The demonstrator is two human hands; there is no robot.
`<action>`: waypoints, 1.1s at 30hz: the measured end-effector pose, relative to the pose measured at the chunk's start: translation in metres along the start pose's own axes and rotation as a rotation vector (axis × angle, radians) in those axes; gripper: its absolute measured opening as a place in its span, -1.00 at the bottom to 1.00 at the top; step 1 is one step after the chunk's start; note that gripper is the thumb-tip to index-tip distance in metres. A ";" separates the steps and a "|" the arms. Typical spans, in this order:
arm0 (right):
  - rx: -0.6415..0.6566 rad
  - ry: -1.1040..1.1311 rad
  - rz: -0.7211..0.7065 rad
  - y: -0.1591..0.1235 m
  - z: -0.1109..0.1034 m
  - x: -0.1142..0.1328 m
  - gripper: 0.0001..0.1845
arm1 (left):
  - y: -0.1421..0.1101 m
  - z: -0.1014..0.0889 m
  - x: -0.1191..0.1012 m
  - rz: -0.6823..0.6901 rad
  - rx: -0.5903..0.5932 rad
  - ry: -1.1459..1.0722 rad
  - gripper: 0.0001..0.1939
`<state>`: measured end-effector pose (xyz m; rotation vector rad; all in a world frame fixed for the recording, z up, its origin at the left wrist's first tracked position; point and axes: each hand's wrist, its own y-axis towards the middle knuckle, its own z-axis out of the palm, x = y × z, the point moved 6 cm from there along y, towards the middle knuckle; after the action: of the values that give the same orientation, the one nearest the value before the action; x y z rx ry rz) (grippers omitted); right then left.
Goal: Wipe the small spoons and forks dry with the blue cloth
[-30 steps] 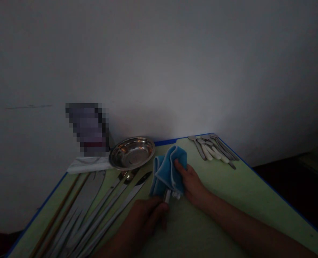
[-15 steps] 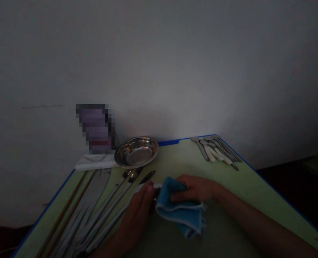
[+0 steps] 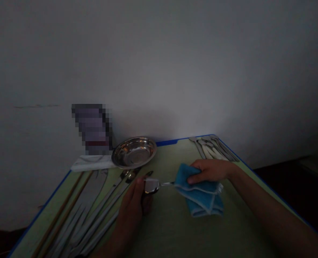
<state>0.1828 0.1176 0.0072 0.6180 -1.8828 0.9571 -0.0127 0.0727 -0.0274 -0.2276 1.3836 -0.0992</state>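
My left hand (image 3: 134,204) pinches the bowl end of a metal spoon (image 3: 154,185) just above the green table (image 3: 175,229). The spoon's handle runs right into a folded blue cloth (image 3: 202,197). My right hand (image 3: 211,170) is closed over the top of that cloth, wrapping it around the handle. Part of the cloth hangs down toward the table. The handle is hidden inside the cloth.
A steel bowl (image 3: 134,151) stands at the back by the wall. Several long knives and utensils (image 3: 94,208) lie at the left. A group of white-handled cutlery (image 3: 215,148) lies at the back right corner. A white folded cloth (image 3: 90,163) lies left of the bowl.
My right hand has slid the blue cloth to the right along the spoon, uncovering the bowl end. My left hand keeps its hold on the spoon.
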 end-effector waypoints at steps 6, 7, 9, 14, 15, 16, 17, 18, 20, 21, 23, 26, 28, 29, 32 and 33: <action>-0.004 -0.103 0.033 0.001 -0.002 -0.003 -0.70 | -0.002 0.004 -0.003 -0.045 0.021 0.130 -0.63; -0.007 -0.114 0.024 0.002 -0.001 -0.001 -0.70 | -0.003 0.004 -0.004 -0.037 0.019 0.156 -0.63; -0.020 -0.118 0.002 0.004 0.001 0.003 -0.70 | -0.002 0.004 -0.006 -0.008 0.016 0.194 -0.64; -0.006 -0.158 -0.004 0.011 0.007 0.006 -0.66 | 0.001 0.004 -0.009 0.057 0.062 0.173 -0.62; -0.003 -0.164 -0.012 0.012 0.009 0.007 -0.65 | 0.001 0.005 -0.010 0.072 0.078 0.132 -0.62; -0.006 -0.163 -0.027 0.014 0.010 0.009 -0.65 | 0.000 0.006 -0.011 0.090 0.092 0.085 -0.62; -0.017 -0.159 -0.048 0.015 0.010 0.011 -0.64 | 0.000 0.006 -0.012 0.113 0.103 0.055 -0.63; -0.023 -0.156 -0.068 0.016 0.011 0.013 -0.65 | -0.001 0.006 -0.014 0.139 0.107 0.056 -0.63; -0.029 -0.139 -0.087 0.017 0.011 0.014 -0.66 | -0.002 0.005 -0.018 0.192 0.076 0.149 -0.62; -0.031 -0.130 -0.080 0.017 0.010 0.013 -0.66 | -0.003 0.004 -0.020 0.212 0.047 0.223 -0.61; -0.029 -0.107 -0.047 0.016 0.008 0.008 -0.65 | -0.004 0.000 -0.025 0.239 -0.013 0.345 -0.61; -0.029 -0.016 -0.005 0.013 0.002 -0.003 -0.67 | -0.005 -0.003 -0.034 0.274 -0.076 0.410 -0.62; -0.025 0.062 0.010 0.012 0.000 -0.009 -0.69 | -0.004 -0.004 -0.037 0.276 -0.089 0.425 -0.58; -0.020 0.095 0.014 0.012 0.001 -0.011 -0.69 | -0.003 -0.004 -0.038 0.272 -0.084 0.422 -0.56; -0.007 0.189 0.013 0.017 0.006 -0.013 -0.71 | 0.000 -0.001 -0.035 0.253 -0.019 0.397 -0.62; -0.007 0.212 0.007 0.019 0.009 -0.013 -0.71 | 0.001 0.001 -0.033 0.247 0.006 0.393 -0.69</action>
<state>0.1704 0.1220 -0.0140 0.4856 -1.7004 0.9803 -0.0180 0.0800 0.0043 -0.0297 1.7911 0.0611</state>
